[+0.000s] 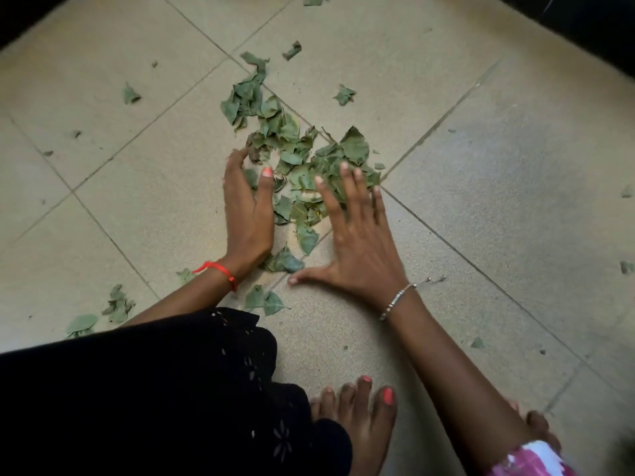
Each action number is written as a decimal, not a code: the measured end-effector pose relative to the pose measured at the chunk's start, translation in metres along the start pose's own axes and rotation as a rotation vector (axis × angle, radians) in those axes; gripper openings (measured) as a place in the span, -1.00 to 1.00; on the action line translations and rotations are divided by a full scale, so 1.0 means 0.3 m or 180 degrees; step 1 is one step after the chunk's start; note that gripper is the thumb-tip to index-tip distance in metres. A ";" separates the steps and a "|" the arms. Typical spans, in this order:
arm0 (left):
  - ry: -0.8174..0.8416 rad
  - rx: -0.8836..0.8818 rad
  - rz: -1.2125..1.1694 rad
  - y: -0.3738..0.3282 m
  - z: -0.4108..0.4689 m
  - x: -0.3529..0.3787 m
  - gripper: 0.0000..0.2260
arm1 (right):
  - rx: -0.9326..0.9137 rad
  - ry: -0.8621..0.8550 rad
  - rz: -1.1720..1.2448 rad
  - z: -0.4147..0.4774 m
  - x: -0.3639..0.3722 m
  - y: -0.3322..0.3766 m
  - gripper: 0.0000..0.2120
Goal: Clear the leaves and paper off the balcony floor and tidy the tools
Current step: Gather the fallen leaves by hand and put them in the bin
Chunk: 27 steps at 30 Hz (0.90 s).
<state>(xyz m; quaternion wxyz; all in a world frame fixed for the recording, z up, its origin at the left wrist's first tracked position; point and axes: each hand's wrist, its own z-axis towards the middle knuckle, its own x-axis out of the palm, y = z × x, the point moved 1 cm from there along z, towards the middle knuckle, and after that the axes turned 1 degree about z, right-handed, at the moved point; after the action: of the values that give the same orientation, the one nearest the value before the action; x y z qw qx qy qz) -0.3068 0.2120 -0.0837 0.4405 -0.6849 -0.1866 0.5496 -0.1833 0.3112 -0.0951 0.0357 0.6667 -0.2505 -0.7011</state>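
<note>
A loose pile of dry green leaves lies on the beige tiled balcony floor, stretching away from me. My left hand stands on its edge against the pile's left side, fingers together and curved, a red thread on the wrist. My right hand lies flat with fingers spread, its fingertips resting on the pile's right side and its thumb pointing left on the tile. Neither hand holds anything. A few leaves sit between my wrists. No paper or tools are in view.
Stray leaves are scattered around: near my left forearm, far left, beyond the pile, and at the right. My bare feet and a black garment fill the bottom. Dark walls border the top corners.
</note>
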 end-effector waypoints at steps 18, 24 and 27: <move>-0.0219 -0.0258 -0.1163 0.019 0.120 -0.050 -0.68 | -0.0024 -0.0697 -0.0452 0.247 0.061 0.095 -0.09; -0.0154 -0.0055 -0.1277 0.019 0.195 -0.058 -0.56 | -0.0077 -0.0526 -0.0369 0.427 0.002 0.083 -0.15; -0.0449 0.0095 -0.0792 0.024 0.248 -0.094 -0.55 | -0.0028 -0.1137 -0.0149 0.450 -0.042 0.048 -0.17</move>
<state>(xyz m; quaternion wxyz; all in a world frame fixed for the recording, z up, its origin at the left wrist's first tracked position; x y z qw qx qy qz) -0.3860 0.2168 -0.0734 0.5011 -0.6096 -0.2924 0.5402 -0.3146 0.3446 -0.0798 -0.0228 0.5370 -0.2342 -0.8101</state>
